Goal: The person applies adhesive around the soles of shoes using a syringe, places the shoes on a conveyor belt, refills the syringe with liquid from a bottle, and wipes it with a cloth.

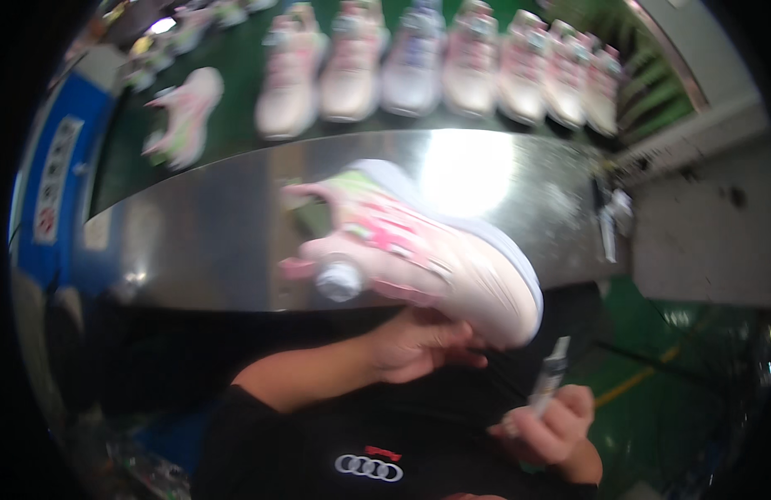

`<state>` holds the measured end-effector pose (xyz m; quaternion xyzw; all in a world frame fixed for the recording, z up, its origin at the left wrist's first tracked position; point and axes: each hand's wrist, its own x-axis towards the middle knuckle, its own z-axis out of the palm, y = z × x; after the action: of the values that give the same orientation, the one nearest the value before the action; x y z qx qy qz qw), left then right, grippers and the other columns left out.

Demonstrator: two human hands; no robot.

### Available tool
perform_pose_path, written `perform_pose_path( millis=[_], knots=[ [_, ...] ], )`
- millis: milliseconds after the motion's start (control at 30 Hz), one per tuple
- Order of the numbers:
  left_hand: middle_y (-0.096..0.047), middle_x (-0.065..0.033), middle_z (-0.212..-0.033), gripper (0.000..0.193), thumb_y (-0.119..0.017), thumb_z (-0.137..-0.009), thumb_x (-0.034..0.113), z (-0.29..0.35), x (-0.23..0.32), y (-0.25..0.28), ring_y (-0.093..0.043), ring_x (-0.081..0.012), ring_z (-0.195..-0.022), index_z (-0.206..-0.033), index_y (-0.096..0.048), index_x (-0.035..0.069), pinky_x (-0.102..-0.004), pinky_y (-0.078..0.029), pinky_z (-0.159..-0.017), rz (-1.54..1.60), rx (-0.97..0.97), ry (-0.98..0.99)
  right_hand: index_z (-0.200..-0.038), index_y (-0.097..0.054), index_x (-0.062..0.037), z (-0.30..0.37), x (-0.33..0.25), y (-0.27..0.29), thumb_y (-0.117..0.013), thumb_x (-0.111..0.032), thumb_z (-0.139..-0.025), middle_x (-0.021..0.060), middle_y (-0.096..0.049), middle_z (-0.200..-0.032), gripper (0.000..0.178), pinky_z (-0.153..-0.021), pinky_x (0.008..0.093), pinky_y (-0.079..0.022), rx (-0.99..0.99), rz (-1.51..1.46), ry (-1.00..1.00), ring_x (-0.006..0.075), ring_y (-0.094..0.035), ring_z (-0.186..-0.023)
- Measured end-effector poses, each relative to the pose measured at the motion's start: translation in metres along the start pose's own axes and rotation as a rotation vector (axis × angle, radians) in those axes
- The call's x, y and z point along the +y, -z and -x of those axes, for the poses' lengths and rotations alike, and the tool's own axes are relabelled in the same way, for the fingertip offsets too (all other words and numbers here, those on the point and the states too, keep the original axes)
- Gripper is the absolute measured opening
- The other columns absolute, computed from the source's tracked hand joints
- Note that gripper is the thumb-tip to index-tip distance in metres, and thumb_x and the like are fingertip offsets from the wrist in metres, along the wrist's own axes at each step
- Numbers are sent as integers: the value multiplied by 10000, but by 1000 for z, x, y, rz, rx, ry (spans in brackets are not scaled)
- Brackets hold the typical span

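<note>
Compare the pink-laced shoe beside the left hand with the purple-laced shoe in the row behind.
Lacing: the pink-laced shoe shows pink over its tongue; the purple-laced shoe shows purple.
Pose: the pink-laced shoe is tipped sideways, toe to the lower right; the purple-laced shoe stands upright, toe toward the person.
Both have a pale, rounded toe.

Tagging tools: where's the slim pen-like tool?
In the head view, lower right, the slim pen-like tool is in the right hand, below and right of the pink shoe.
</note>
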<state>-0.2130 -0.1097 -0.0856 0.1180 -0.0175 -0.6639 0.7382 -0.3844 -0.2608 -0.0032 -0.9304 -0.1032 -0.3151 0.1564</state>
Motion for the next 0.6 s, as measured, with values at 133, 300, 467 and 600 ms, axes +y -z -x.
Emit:
perform_pose_path(
  millis=[133, 300, 467, 600],
  knots=[
    [-481, -98, -1307, 592, -605, -830, 53, 67, 6, 6, -454, -251, -1236, -1362, -345, 64, -409, -349, -1053, -11, 189, 25, -993, -601, -70, 0, 52, -25, -754, -221, -667, 75, -608, -852, 391, -693, 378, -369, -153, 68, -180, 269, -470, -736],
    [-452, -199, -1308, 748, -630, -729, 134, 128, 32, 6, -473, -277, -1209, -1353, -277, -76, -380, -356, -1039, -219, 349, -348, -1123, -556, -77, -9, 118, -87, -765, -224, -662, 85, -603, -1008, 527, -863, 353, -346, -92, 23, -270, 276, -458, -921],
    [-495, -198, -1248, 716, -617, -721, 155, 149, 49, 24, -516, -277, -1147, -1328, -319, -82, -375, -390, -1006, -376, 487, -629, -1146, -546, -86, -17, 132, -114, -761, -245, -650, 71, -607, -1013, 564, -870, 341, -344, -34, 3, -347, 263, -441, -934],
    [-519, -180, -1222, 591, -573, -785, 125, 157, 120, 35, -532, -280, -1122, -1301, -361, -68, -393, -405, -991, -469, 576, -871, -1150, -547, -91, -20, 129, -116, -761, -264, -632, 59, -614, -993, 587, -873, 339, -345, -12, 11, -370, 254, -438, -930]
  ],
)
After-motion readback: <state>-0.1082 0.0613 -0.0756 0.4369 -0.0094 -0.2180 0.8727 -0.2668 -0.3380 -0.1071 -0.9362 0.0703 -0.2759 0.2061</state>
